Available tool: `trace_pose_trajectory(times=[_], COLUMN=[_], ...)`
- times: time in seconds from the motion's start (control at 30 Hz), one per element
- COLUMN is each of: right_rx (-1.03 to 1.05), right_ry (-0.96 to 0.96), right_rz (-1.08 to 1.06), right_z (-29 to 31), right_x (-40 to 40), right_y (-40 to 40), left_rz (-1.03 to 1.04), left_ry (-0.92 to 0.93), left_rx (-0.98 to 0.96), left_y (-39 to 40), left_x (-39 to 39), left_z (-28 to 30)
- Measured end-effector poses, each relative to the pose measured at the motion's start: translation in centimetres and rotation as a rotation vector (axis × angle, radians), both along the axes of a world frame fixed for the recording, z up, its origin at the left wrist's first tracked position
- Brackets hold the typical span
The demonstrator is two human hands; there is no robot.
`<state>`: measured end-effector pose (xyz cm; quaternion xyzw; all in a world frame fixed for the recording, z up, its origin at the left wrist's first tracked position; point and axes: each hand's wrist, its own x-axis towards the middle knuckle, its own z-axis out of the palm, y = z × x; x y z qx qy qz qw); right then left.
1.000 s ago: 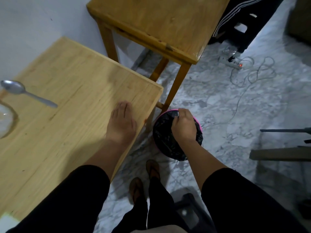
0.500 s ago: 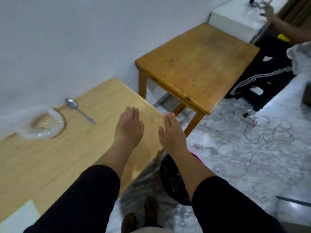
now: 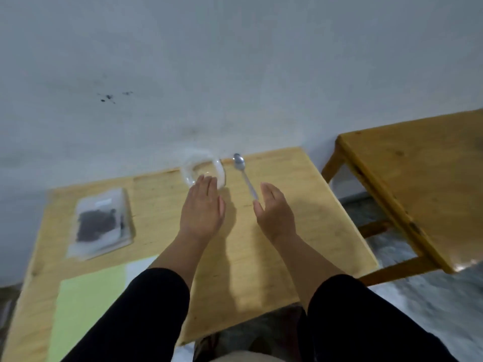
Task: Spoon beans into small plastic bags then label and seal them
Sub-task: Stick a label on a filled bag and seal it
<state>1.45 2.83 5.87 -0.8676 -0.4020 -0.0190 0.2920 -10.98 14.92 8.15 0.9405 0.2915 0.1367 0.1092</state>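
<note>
Both hands hover over the bench (image 3: 274,246), each grip slack and holding nothing: the left hand (image 3: 202,210) lies palm-down, fingers straight, their tips overlapping the near rim of the clear bowl (image 3: 218,169); the right hand (image 3: 275,212) is turned edge-on, with the spoon (image 3: 243,173) just beyond its thumb, handle toward it, probably for an easy pickup. Well off to the left hand's left lies a plastic bag (image 3: 100,223) of dark beans, apparently filled and set aside. A green sheet (image 3: 86,304) sits nearer the body.
</note>
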Motion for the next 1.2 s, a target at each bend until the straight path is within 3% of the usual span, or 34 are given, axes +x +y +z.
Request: trace_pose_trajectory(times=[0.2,0.37,0.7,0.83,1.2], right_rx=[0.012,0.093,0.021,0.087,0.176], right_ry=[0.263,0.407,0.450,0.471,0.521], right_rz=[-0.032,-0.130,-0.210,-0.253,-0.358], right_z=[-3.0,-4.5,-6.7,-6.8,-4.8], right_x=[-4.1,-5.2,-3.8,-4.1,-5.0], right_y=[5.7,10.0,14.0,14.5,12.6], left_rz=[0.097,0.053,-0.012,-0.018,-0.059], left_ry=[0.064,0.046,-0.019,-0.070,-0.044], left_rx=[-0.114,-0.163,-0.284,-0.340,-0.293], left_y=[4.1,6.4,8.1,8.2,8.1], left_x=[-5.2,-5.9,-5.1,-5.2,-5.0], left_z=[-4.1,-7.9,-11.7,-11.5,-11.6])
